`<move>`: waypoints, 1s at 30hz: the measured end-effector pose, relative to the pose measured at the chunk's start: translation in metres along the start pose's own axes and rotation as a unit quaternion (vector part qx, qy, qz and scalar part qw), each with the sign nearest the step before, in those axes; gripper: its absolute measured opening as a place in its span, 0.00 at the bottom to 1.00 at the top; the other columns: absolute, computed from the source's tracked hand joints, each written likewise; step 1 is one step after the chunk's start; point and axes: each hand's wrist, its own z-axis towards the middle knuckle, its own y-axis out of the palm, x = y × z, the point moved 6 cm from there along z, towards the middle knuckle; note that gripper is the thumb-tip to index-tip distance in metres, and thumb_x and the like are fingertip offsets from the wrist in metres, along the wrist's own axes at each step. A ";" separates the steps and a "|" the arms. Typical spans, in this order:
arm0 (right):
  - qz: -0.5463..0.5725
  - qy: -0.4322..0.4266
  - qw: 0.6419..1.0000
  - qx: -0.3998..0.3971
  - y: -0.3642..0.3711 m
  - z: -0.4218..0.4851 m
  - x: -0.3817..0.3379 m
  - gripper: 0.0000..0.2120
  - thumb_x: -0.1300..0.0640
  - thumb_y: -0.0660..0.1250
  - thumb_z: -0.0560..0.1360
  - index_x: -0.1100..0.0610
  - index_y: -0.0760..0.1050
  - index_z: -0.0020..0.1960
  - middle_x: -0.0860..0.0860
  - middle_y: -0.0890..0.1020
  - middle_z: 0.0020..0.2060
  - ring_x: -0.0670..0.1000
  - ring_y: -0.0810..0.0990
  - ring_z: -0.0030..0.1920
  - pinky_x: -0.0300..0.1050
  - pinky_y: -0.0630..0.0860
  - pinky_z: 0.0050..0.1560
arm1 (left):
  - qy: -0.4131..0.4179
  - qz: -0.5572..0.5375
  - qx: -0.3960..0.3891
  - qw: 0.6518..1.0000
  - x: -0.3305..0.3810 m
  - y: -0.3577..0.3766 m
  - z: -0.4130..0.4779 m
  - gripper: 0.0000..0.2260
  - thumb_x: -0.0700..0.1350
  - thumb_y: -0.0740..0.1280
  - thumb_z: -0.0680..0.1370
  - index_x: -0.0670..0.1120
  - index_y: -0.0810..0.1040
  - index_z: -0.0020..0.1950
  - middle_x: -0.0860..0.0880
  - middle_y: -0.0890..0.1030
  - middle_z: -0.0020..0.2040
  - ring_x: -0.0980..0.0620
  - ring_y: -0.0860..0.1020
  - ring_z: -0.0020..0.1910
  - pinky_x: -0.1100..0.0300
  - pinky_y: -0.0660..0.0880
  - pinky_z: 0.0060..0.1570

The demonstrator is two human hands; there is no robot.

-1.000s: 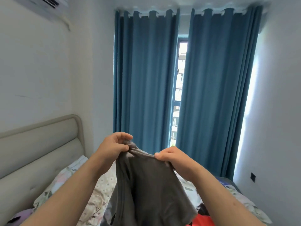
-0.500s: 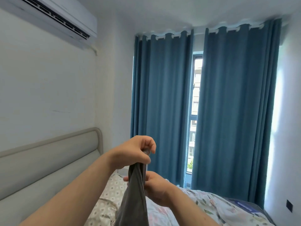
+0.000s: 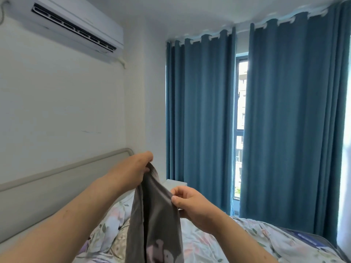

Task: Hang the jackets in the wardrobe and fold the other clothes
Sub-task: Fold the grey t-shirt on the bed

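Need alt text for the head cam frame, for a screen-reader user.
Two bare hands hold up a dark grey garment over a floral bed cover: the left hand grips its top, the right hand pinches an edge lower down. Behind: blue curtains parted on a window, a headboard, a wall air conditioner.

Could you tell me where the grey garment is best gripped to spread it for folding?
Probably its top edge, pinched from above at two spread points, since the grey garment hangs limp and bunched. The left hand grips the top end; the right hand pinches the right-side edge lower down.
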 end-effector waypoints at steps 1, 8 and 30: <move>0.002 -0.011 1.000 0.001 0.002 -0.002 -0.004 0.08 0.64 0.61 0.82 0.56 0.75 0.47 0.51 0.80 0.40 0.48 0.77 0.42 0.42 0.74 0.45 | -0.012 -0.019 0.024 0.999 0.000 -0.001 0.000 0.09 0.42 0.63 0.80 0.53 0.67 0.42 0.54 0.73 0.43 0.50 0.75 0.44 0.57 0.70 0.39; 0.060 0.001 0.998 -0.017 0.006 -0.017 -0.003 0.16 0.66 0.60 0.81 0.54 0.85 0.51 0.55 0.85 0.49 0.54 0.82 0.51 0.52 0.79 0.60 | -0.107 -0.475 0.065 0.871 0.016 -0.009 -0.001 0.12 0.31 0.61 0.80 0.45 0.77 0.43 0.44 0.81 0.36 0.38 0.84 0.44 0.52 0.80 0.37; -0.175 -0.021 0.936 0.304 -0.023 -0.040 0.084 0.17 0.52 0.76 0.69 0.33 0.77 0.30 0.45 0.79 0.33 0.38 0.77 0.37 0.28 0.69 0.42 | -0.127 -0.531 0.227 0.806 0.016 -0.040 0.021 0.14 0.29 0.58 0.80 0.44 0.77 0.44 0.42 0.80 0.39 0.46 0.83 0.41 0.54 0.80 0.44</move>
